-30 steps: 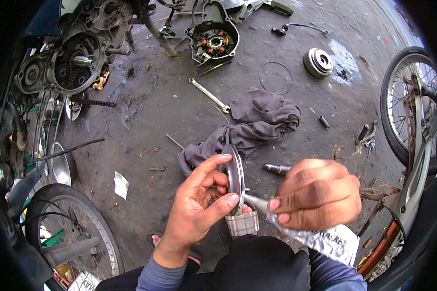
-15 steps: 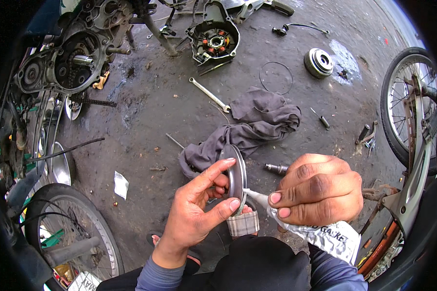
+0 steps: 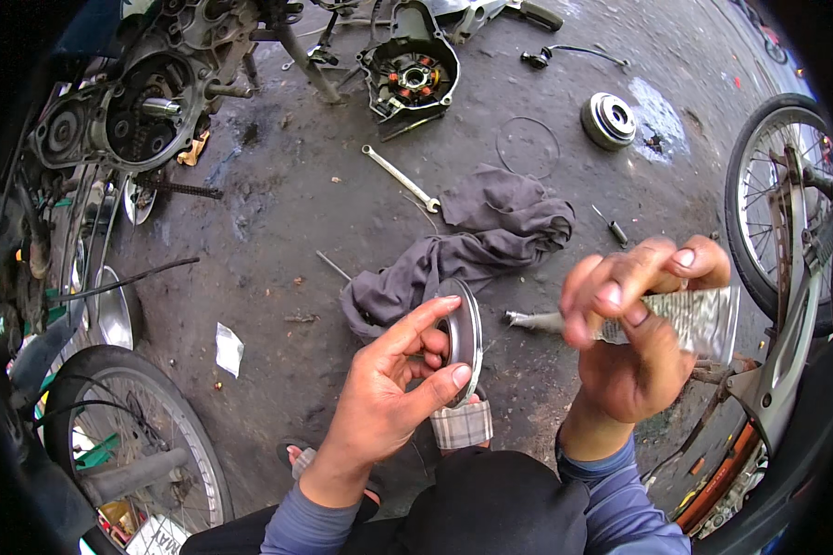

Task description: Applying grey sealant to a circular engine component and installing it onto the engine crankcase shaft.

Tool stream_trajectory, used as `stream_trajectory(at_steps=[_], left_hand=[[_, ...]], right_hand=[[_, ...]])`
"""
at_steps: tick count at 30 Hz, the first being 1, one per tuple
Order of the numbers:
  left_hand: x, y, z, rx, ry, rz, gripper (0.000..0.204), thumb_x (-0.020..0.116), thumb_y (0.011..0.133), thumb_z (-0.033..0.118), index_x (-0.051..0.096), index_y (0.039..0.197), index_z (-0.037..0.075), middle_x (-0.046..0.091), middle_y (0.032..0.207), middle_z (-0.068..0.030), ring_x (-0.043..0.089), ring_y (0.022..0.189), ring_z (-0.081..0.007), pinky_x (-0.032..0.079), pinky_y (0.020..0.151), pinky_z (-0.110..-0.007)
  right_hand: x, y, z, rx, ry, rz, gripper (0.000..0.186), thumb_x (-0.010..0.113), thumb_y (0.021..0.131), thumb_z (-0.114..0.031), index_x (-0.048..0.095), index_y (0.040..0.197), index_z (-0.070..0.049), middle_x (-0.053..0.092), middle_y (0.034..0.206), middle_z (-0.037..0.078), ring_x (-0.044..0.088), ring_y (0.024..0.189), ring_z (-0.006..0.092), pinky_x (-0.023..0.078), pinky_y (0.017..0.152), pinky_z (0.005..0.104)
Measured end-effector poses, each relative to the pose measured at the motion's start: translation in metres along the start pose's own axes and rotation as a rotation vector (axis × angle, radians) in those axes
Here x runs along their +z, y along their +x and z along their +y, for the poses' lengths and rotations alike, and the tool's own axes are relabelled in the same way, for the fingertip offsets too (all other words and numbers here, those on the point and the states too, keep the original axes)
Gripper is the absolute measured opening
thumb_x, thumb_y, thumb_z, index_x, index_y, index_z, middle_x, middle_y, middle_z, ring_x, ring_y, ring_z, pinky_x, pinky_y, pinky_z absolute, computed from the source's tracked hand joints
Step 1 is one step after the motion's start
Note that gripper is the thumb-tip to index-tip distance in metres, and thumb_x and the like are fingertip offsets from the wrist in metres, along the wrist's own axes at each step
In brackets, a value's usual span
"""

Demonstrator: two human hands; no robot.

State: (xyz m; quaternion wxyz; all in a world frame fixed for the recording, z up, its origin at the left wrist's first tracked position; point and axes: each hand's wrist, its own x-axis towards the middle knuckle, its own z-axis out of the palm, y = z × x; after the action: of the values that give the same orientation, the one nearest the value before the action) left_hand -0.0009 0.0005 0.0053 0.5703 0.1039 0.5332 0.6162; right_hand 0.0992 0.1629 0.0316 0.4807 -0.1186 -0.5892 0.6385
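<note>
Outdoors on an oil-stained concrete floor, beside a stripped motorcycle engine and a grey rag, a person's left hand curls around a round metal pulley disc, held on edge above the lap. Meanwhile the right hand pinches a crumpled silver tube, nozzle just short of the disc. Likely best: steady the disc, squeeze gently, apply thinly.
</note>
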Motion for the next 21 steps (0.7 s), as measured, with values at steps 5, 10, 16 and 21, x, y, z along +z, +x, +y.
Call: stream_trajectory(at_steps=[5,10,16,21], left_hand=[[0.002,0.005,-0.006,0.021,0.065,0.022,0.057,0.066,0.085,-0.004,0.045,0.138,-0.001,0.057,0.094,-0.0036,0.056,0.083,-0.0084,0.049,0.070,-0.022],[0.006,0.006,-0.004,0.014,0.023,0.066,0.057,0.068,0.084,-0.003,0.046,0.137,-0.002,0.055,0.093,-0.0019,0.051,0.082,-0.0068,0.047,0.069,-0.021],[0.004,0.005,-0.005,0.044,0.001,0.062,0.058,0.069,0.083,-0.002,0.047,0.137,-0.002,0.055,0.093,-0.0012,0.050,0.082,-0.0063,0.047,0.069,-0.021],[0.004,0.003,0.000,0.016,-0.002,0.054,0.058,0.070,0.083,-0.001,0.048,0.136,-0.002,0.052,0.092,-0.0001,0.049,0.081,-0.0062,0.045,0.070,-0.020]], right_hand=[[0.000,0.006,-0.002,0.165,0.511,0.004,0.016,0.041,0.100,-0.024,0.041,0.094,-0.010,0.041,0.064,0.001,0.035,0.050,0.0073,0.033,0.044,0.0240],[0.006,-0.003,0.000,0.217,0.619,-0.046,0.042,0.026,0.105,-0.041,0.031,0.073,-0.015,0.031,0.055,-0.003,0.024,0.044,0.0085,0.028,0.040,0.0242],[0.014,-0.006,-0.005,0.280,0.591,-0.034,0.048,0.030,0.103,-0.048,0.031,0.068,-0.015,0.028,0.047,-0.002,0.021,0.038,0.0094,0.021,0.036,0.0271],[0.022,-0.005,-0.007,0.171,0.527,-0.006,0.055,0.038,0.101,-0.048,0.031,0.063,-0.010,0.030,0.044,0.000,0.023,0.034,0.0111,0.026,0.032,0.0297]])
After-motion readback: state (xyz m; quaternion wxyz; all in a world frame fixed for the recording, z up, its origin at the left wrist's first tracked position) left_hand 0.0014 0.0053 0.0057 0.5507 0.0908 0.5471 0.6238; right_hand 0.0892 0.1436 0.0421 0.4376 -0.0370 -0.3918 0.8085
